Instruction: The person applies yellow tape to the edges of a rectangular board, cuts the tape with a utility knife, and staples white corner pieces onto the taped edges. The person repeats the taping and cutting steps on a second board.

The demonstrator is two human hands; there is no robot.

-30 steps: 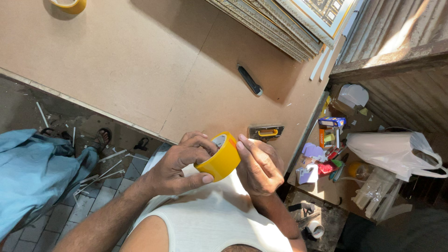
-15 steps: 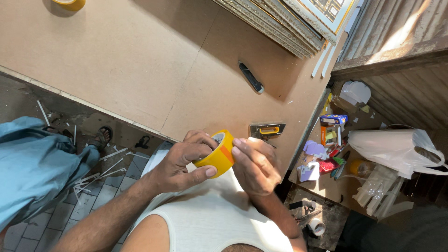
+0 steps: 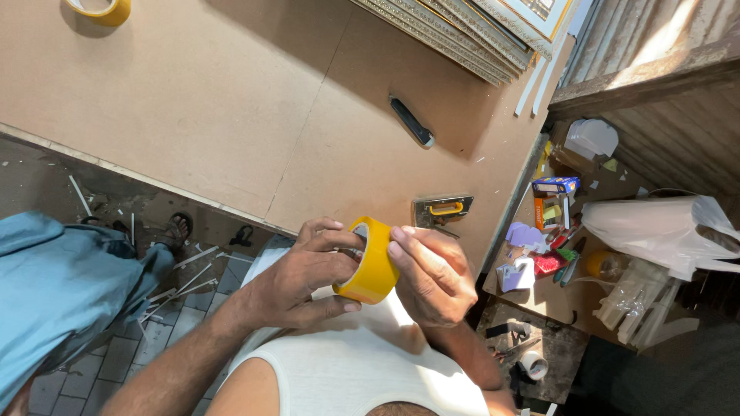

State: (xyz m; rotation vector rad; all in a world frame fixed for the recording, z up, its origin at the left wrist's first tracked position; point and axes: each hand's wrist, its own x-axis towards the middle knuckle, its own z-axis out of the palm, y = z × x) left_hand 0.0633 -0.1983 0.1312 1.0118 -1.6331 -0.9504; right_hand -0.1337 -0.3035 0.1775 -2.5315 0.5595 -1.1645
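Note:
I hold a yellow tape roll [image 3: 375, 266] in front of my white undershirt, just off the near edge of the brown board table [image 3: 231, 108]. My left hand [image 3: 301, 273] wraps its fingers around and into the roll's core. My right hand [image 3: 432, 273] presses against the roll's outer face, its fingertips resting on the top rim.
A staple gun with a yellow handle [image 3: 441, 209] lies on the board near my hands, a black utility knife [image 3: 412, 122] farther up. A second yellow tape roll [image 3: 102, 9] sits at the far left. Stacked picture frames [image 3: 470, 31] lie top right. A person in blue [image 3: 54, 285] stands left; a cluttered shelf [image 3: 555, 231] is right.
The roll has turned in my hands, from face-on to more edge-on, and my right hand has closed in onto its rim. The view has shifted slightly.

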